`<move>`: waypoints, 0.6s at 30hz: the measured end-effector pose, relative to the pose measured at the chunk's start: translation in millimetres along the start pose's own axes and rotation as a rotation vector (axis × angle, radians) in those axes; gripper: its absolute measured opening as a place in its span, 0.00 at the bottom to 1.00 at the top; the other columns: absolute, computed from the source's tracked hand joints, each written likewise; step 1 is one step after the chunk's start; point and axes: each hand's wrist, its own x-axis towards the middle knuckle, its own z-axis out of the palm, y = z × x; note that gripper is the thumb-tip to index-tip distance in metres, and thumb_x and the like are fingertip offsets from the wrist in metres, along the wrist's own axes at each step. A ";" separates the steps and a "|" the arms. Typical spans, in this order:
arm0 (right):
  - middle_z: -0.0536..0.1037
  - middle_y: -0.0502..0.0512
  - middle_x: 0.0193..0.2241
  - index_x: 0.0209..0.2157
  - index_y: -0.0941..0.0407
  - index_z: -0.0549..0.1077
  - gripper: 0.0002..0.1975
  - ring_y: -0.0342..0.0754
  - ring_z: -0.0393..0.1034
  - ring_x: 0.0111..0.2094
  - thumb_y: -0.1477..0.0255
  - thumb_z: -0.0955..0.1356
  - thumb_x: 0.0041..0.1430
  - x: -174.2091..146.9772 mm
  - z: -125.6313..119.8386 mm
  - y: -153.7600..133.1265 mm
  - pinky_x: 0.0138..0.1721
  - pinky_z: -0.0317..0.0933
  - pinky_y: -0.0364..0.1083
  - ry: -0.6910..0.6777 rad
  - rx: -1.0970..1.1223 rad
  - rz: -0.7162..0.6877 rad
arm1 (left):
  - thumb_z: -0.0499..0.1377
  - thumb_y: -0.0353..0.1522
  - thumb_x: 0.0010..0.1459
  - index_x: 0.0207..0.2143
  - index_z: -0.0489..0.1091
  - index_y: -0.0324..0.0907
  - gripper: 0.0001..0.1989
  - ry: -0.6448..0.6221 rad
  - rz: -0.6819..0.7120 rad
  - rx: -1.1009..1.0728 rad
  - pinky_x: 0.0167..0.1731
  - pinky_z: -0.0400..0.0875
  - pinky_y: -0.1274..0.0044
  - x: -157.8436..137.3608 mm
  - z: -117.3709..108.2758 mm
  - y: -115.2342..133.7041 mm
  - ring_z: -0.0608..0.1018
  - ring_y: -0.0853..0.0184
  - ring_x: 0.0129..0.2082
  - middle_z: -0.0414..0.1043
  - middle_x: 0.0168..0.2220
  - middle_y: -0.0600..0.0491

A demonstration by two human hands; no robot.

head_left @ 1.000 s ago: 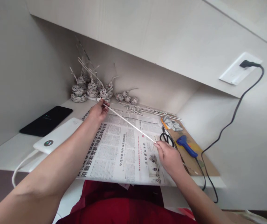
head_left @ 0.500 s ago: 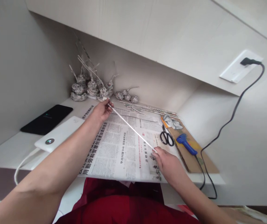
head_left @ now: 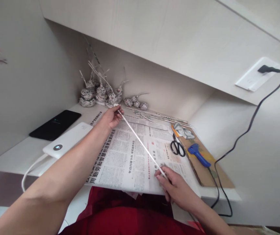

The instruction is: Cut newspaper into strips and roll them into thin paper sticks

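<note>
A thin white twisted paper cord (head_left: pixel 138 137) runs taut on a slant above the newspaper (head_left: pixel 122 156). Its far end is pinched in my left hand (head_left: pixel 114 116), which is closed near the woven paper gourds. My right hand (head_left: pixel 174 186) is closed on the cord's near end, over the newspaper's front edge. Several gourd shapes woven from paper strips (head_left: pixel 101 94) stand at the back left, with stems sticking up. Beside them lie small woven balls (head_left: pixel 136 104). Loose paper strips (head_left: pixel 154 115) lie along the newspaper's back edge.
Black-handled scissors (head_left: pixel 178 147) lie right of the newspaper, beside a blue glue gun (head_left: pixel 198 155) on cardboard (head_left: pixel 218 178). Its cord rises to a wall socket (head_left: pixel 258 74). A black phone (head_left: pixel 55 124) and a white power bank (head_left: pixel 67 140) with a cable sit at left.
My right hand has slid down along the cord toward the front edge, so a longer stretch shows between my hands. The whole view has shifted slightly; my left hand keeps its grip.
</note>
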 end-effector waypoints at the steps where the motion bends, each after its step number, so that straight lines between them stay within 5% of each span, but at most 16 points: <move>1: 0.68 0.48 0.24 0.39 0.53 0.65 0.14 0.44 0.65 0.22 0.57 0.60 0.63 0.1 -1.6 -1.4 0.25 0.55 0.43 0.119 -0.211 -0.057 | 0.51 0.23 0.61 0.25 0.64 0.36 0.11 0.006 0.004 0.000 0.09 0.57 0.89 0.2 -0.1 -0.5 0.71 0.73 0.17 0.65 0.17 0.53; 3: 0.70 0.52 0.26 0.37 0.54 0.65 0.12 0.47 0.66 0.26 0.61 0.59 0.64 0.9 -4.6 -2.4 0.29 0.54 0.45 0.300 -0.519 -0.115 | 0.51 0.24 0.62 0.25 0.65 0.36 0.11 0.016 0.011 0.002 0.09 0.57 0.89 0.3 0.0 -1.6 0.72 0.73 0.16 0.65 0.17 0.53; 5: 0.69 0.52 0.25 0.34 0.54 0.65 0.12 0.48 0.66 0.27 0.63 0.57 0.65 2.1 -5.5 -1.1 0.30 0.53 0.46 0.350 -0.589 -0.129 | 0.51 0.24 0.62 0.25 0.65 0.36 0.11 0.020 0.017 0.003 0.09 0.57 0.90 0.2 0.3 -2.7 0.72 0.74 0.16 0.65 0.17 0.53; 7: 0.66 0.50 0.22 0.31 0.54 0.65 0.15 0.46 0.64 0.25 0.61 0.57 0.66 2.6 -4.1 1.5 0.28 0.53 0.44 0.253 -0.415 -0.127 | 0.51 0.24 0.62 0.25 0.65 0.36 0.11 0.021 0.015 0.005 0.09 0.57 0.90 0.0 0.8 -3.1 0.72 0.74 0.16 0.65 0.17 0.53; 13: 0.51 0.39 0.15 0.31 0.53 0.61 0.17 0.36 0.43 0.11 0.53 0.59 0.63 1.1 2.0 8.5 0.13 0.39 0.39 -0.236 0.629 0.143 | 0.52 0.23 0.61 0.25 0.65 0.36 0.11 0.025 -0.007 0.002 0.09 0.58 0.91 -1.4 2.2 -2.5 0.72 0.74 0.17 0.65 0.18 0.53; 16: 0.48 0.38 0.14 0.32 0.53 0.61 0.16 0.37 0.40 0.11 0.54 0.62 0.61 0.0 4.0 8.9 0.11 0.38 0.38 -0.352 0.758 0.194 | 0.53 0.23 0.61 0.25 0.65 0.35 0.10 0.030 -0.015 0.005 0.09 0.60 0.91 -3.2 2.5 -2.7 0.73 0.74 0.17 0.66 0.18 0.53; 18: 0.50 0.39 0.15 0.33 0.54 0.63 0.18 0.37 0.44 0.11 0.53 0.59 0.62 -1.4 5.1 7.7 0.11 0.41 0.38 -0.318 0.622 0.188 | 0.54 0.23 0.61 0.25 0.66 0.35 0.10 0.034 -0.019 0.008 0.09 0.60 0.91 -3.6 2.1 -2.7 0.73 0.74 0.18 0.66 0.19 0.52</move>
